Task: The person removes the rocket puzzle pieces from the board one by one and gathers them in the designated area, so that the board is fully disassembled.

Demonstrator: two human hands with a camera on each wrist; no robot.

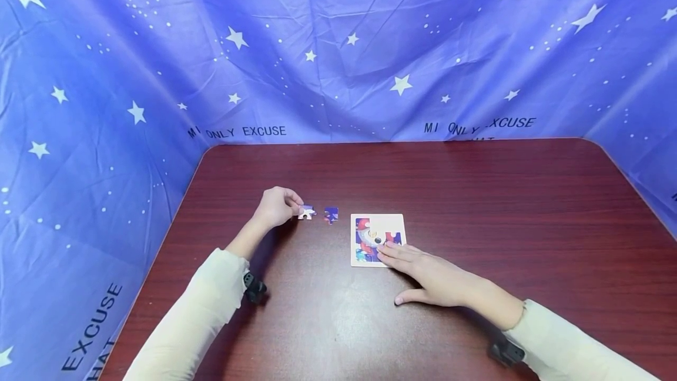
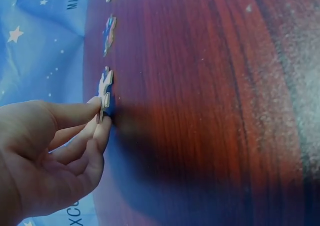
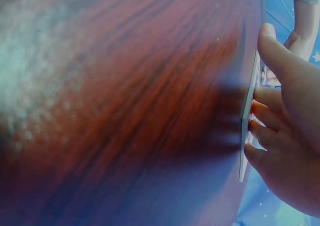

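My left hand (image 1: 277,206) pinches a white-and-purple jigsaw piece (image 1: 307,213) between thumb and fingertips. In the left wrist view this piece (image 2: 105,93) is seen nearly edge-on, low over the table. A second jigsaw piece (image 1: 331,214), purple with a little red, lies just right of it. Farther right is a square puzzle board (image 1: 387,222) with a pale frame, partly filled with a picture in red, white and blue; its upper right part shows bare backing. The fingers of my right hand (image 1: 431,275) lie extended over the board's lower right corner, thumb spread out; they hide that corner.
All of this is on a dark red wood-grain table (image 1: 476,187). A blue star-print cloth (image 1: 338,75) hangs behind it and along the sides. Both wrists carry a small black camera, the left one (image 1: 255,288) near the sleeve cuff.
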